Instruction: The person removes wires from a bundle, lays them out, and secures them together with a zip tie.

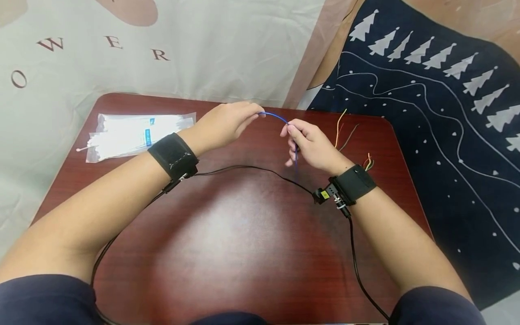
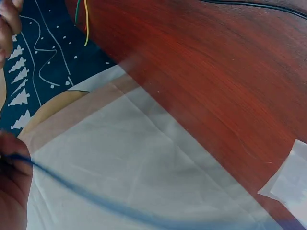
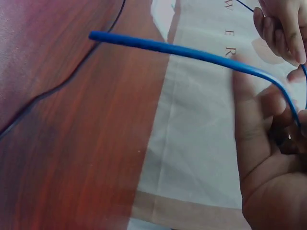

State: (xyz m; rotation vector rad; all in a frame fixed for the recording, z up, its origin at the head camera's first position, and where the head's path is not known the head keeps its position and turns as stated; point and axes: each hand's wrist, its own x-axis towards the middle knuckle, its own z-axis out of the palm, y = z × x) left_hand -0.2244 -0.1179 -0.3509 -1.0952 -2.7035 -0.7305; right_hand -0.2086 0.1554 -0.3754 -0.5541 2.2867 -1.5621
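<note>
The dark red table (image 1: 243,253) lies below the grip. Clear packs of white strips (image 1: 122,131) rest on it to the left of both hands. To work the wire well, it is advisable to keep the two holds near each other, apply light and even tension, and shape the wire gradually so that it does not kink. The bend just outside the right-hand hold appears to need the most care. The left hand (image 1: 227,122) pinches at its fingertips, with no gap visible there; the exact finger contact is partly hidden. The right hand (image 1: 317,144) clamps thumb against forefinger, while its remaining fingers stand loosely curled, clear of the pinch. Both hold the blue wire (image 3: 163,47), which arches between them above the table; one free end projects past the right-hand pinch and hangs below it, and another length runs out of the left hand on the wrist side. Loose coloured wires (image 1: 338,128) lie on the table to the right of the right-hand pinch, beyond the hand.
</note>
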